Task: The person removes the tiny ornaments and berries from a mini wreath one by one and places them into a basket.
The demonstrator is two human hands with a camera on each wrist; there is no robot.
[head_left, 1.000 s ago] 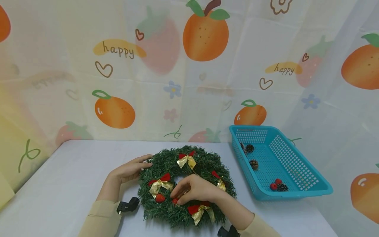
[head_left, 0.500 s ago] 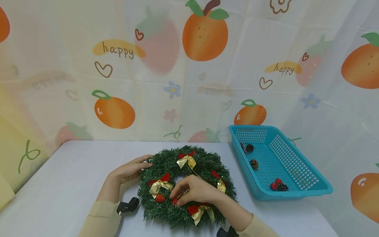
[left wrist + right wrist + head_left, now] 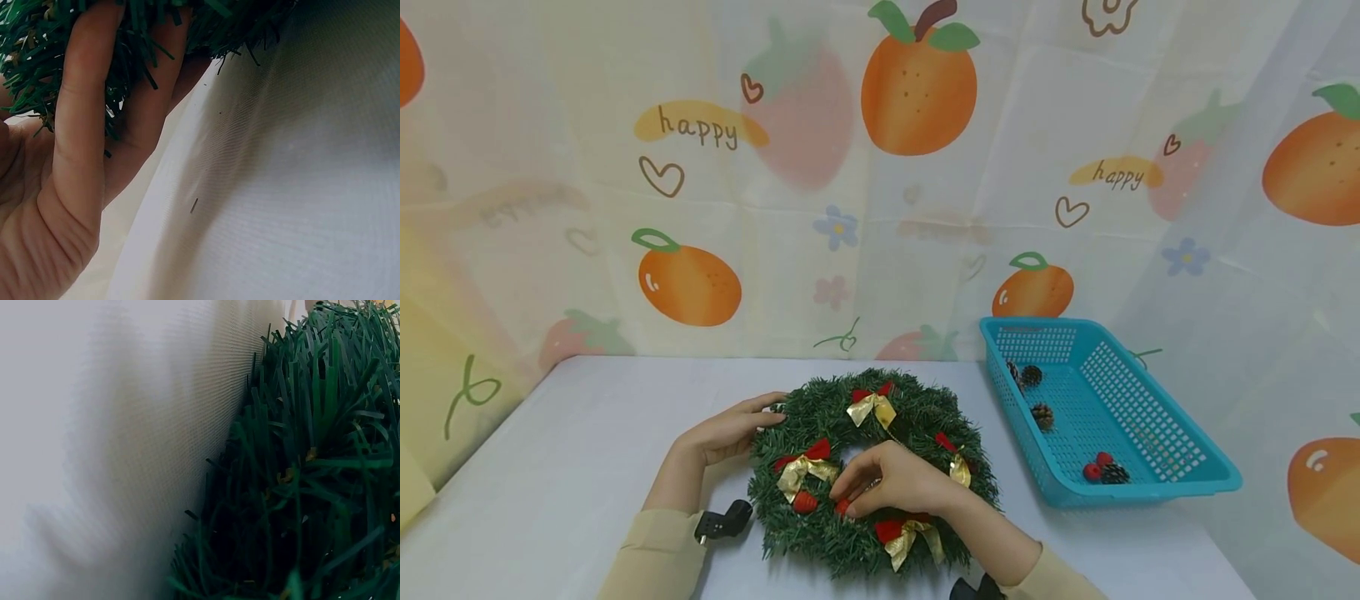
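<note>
A green Christmas wreath lies on the white table, set with red-and-gold bows. My left hand grips its left outer edge; in the left wrist view the fingers curl in among the needles. Over the lower middle of the ring my right hand pinches a small red berry ornament between thumb and fingertips, down at the needles. Just left of it a second red berry ornament sits under a bow. The right wrist view has only wreath needles and white cloth, with that hand out of sight.
To the right of the wreath stands a blue plastic basket. Inside it are several pine cones and red berries. A fruit-print curtain hangs behind the table.
</note>
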